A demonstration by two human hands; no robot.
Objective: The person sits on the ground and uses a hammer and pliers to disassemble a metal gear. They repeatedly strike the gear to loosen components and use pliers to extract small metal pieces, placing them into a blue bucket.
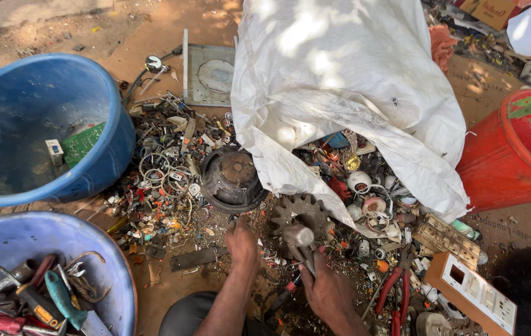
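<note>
Landmark: a large white woven sack lies on the dirt ground, its mouth spilling mixed scrap toward the person.
Right hand: the right hand is closed around the handle of a hammer, below the sack's mouth; the metal head points up and away from the person.
Left hand: the left hand rests palm down on the scrap-strewn ground, left of the hammer head and below the sack's lower left corner; the fingers are bent, and I cannot tell whether they pinch anything.
Gear: a rusty toothed gear wheel lies just behind the hammer head, at the sack's lower edge.
Round part: a dark round speaker-like metal part sits against the sack's left edge, just above the left hand.
Scrap pile: wire rings, small metal and plastic bits spread left of the sack.
Blue tub: a blue plastic tub, well left of the sack, holds a green circuit board.
Tool basin: a second blue basin at lower left, far from the sack, holds hand tools.
Red drum: a red drum stands right of the sack.
Pliers: red-handled pliers lie below the sack's right side.
Switch plate: a beige switch panel lies right of the pliers.
</note>
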